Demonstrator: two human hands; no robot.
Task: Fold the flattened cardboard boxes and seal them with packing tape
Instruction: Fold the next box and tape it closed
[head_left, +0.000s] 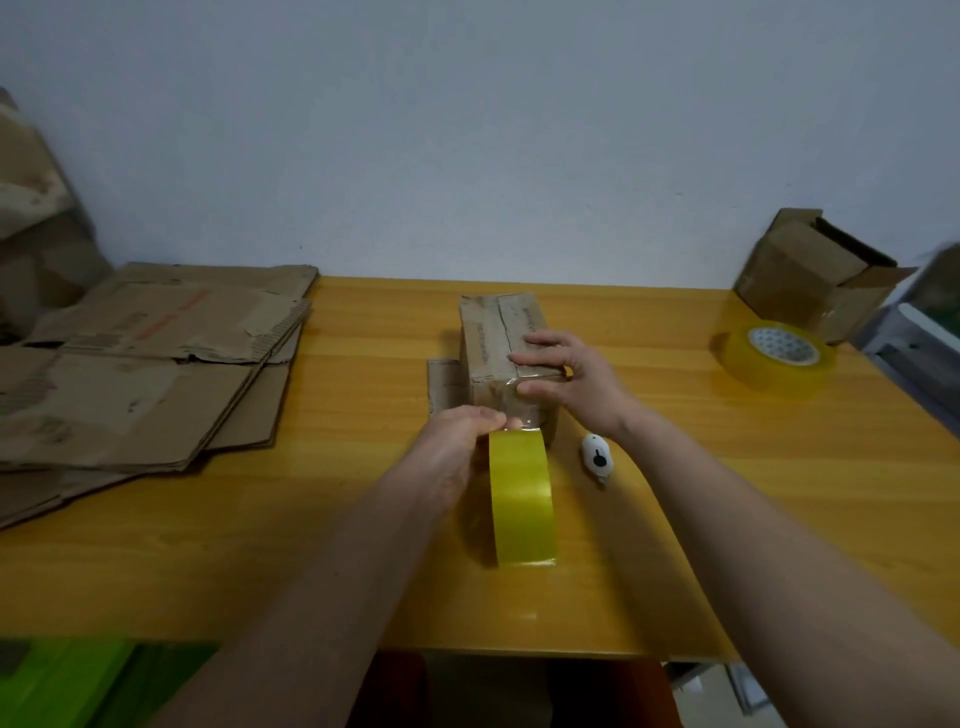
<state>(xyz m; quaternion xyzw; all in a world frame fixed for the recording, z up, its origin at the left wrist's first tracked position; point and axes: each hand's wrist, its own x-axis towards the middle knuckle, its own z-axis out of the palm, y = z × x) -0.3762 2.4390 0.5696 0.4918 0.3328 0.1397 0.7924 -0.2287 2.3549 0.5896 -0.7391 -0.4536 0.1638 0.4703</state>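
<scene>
Tape is going onto the seam of a small folded cardboard box (501, 343) that sits mid-table on the yellow wooden table (675, 467), in the one head view on offer. The right hand (566, 374) lies across the near end of the box top, fingers fairly straight on the top and thumb against the near face, pressing down a clear strip that runs over the edge. The left hand (457, 441) grips the yellow tape roll (522, 499) just in front of the box, thumb pinching near where the strip leaves the roll; the roll stands on edge, close to the tabletop.

To do this step well, I judge the strip should stay taut and centred on the flap seam while the right hand smooths from the top over the corner — slack would trap wrinkles. A small white cutter (597, 457) lies just right of the roll, handy for the cut.

Flattened boxes (156, 374) are stacked at the left; a spare tape roll (774, 358) and an open box (815, 270) stand at the far right.
</scene>
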